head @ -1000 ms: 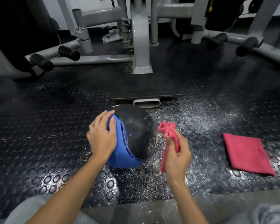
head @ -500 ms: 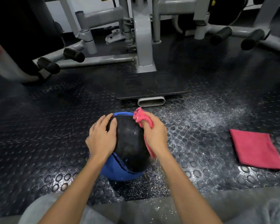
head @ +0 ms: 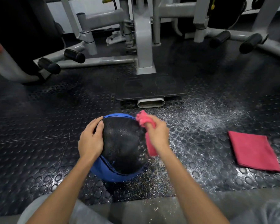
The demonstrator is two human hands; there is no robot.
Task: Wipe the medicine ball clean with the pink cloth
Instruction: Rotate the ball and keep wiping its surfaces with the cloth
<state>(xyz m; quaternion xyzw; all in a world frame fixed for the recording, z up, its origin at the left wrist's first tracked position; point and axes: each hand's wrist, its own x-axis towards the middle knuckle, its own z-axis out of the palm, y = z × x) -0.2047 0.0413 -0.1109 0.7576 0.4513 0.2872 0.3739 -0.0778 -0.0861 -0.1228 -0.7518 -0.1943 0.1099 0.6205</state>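
Since a second ago (head view), the right hand [head: 158,135] has brought the bunched cloth [head: 142,119] from beside the ball [head: 123,147] onto its upper right, and the black panel has turned upward. The right hand grips the cloth; the left hand [head: 90,141], fingers flat, steadies the ball on the floor [head: 39,143]. Wiping appears under way: white specks remain. A folded cloth [head: 254,152] lies well apart. No writing is legible.

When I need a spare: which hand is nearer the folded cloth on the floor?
Right. Right hand is at the medicine ball's right, toward the folded cloth; left hand rests on its left.
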